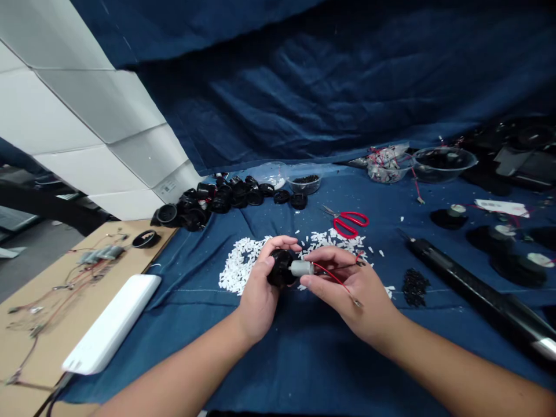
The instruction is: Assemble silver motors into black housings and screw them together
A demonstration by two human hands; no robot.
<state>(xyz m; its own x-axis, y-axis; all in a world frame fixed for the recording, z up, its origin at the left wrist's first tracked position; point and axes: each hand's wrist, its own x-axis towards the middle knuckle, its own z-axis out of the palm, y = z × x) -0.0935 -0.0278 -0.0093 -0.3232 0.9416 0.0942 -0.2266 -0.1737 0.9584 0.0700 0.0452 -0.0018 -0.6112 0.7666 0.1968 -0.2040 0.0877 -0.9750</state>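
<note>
We close our left hand [258, 292] around a round black plastic housing [280, 268], our right hand [350, 292] pinching a silver cylindrical motor [302, 268] with red wires [334, 278].

Blue denim cloth [304, 359] covers the surface. White plastic pellets [237, 272] scattered mid-cloth, red-handled scissors [346, 224] just behind them. Black plastic housings [221, 197] piled back left, clear bowl [304, 184] of small black parts beside them. Long black tube [478, 295] on right. Far left: cardboard sheet [56, 341] with wired motors [98, 255], white slab [112, 324] along its edge.
</note>
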